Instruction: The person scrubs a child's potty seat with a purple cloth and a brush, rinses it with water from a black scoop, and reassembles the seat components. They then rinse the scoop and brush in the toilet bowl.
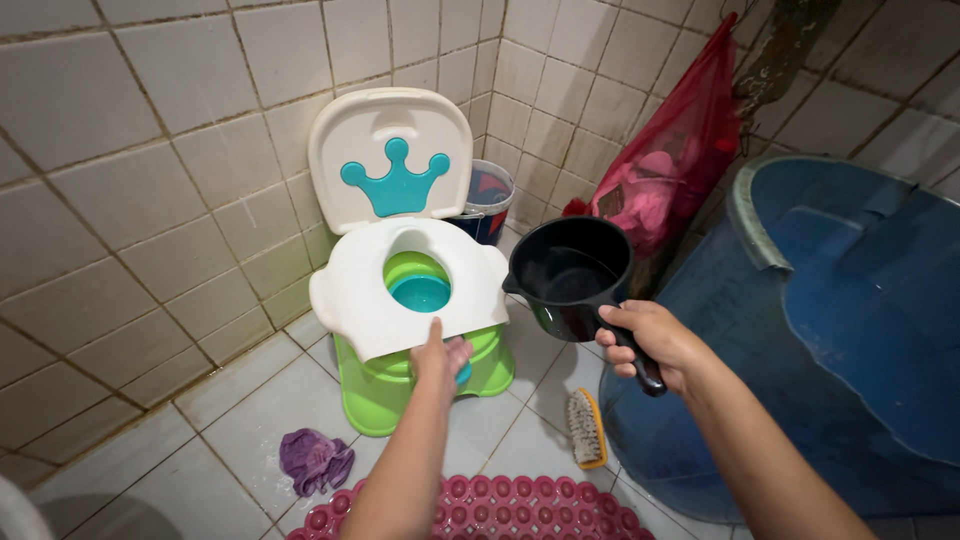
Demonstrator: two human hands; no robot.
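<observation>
Here, potty seat (pixel 370 300) is steadied by left hand (pixel 440 358), fingers pressed flat | black dipper (pixel 568 275) is gripped by right hand (pixel 655 345); held level beside bowl.

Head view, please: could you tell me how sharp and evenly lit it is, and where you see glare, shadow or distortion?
Head view: mostly sharp and evenly lit; tile lines bow toward the edges, a wide-lens effect; soft glare on the glossy black plastic dipper in the right hand; slight blur at the left hand on the white and green plastic potty chair; shadow darkens the bottom-left floor.
</observation>
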